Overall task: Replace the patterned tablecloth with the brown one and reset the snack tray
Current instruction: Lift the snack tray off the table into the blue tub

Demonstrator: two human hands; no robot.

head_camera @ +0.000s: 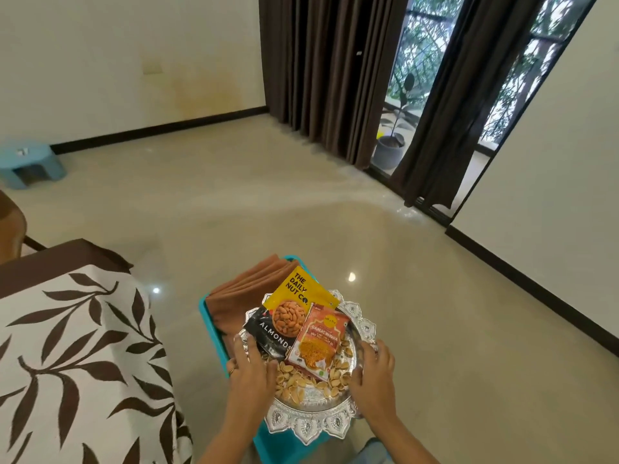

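An ornate silver snack tray [310, 421] rests on a teal stool [214, 326], partly over the folded brown tablecloth [241, 293]. On the tray lie a yellow-and-black almond packet [288, 313], an orange garlic bhujia packet [318, 343] and several loose nut shells [301, 383]. My left hand [249, 366] grips the tray's left rim. My right hand [371, 373] grips its right rim. At the left, the white tablecloth with brown leaf pattern [67, 363] covers a table.
A pale blue low stool [30, 162] stands by the far left wall. Dark brown curtains [328, 72] hang beside an open glass door with a potted plant [390, 145] outside. Glossy beige floor [268, 202] stretches ahead and to the right.
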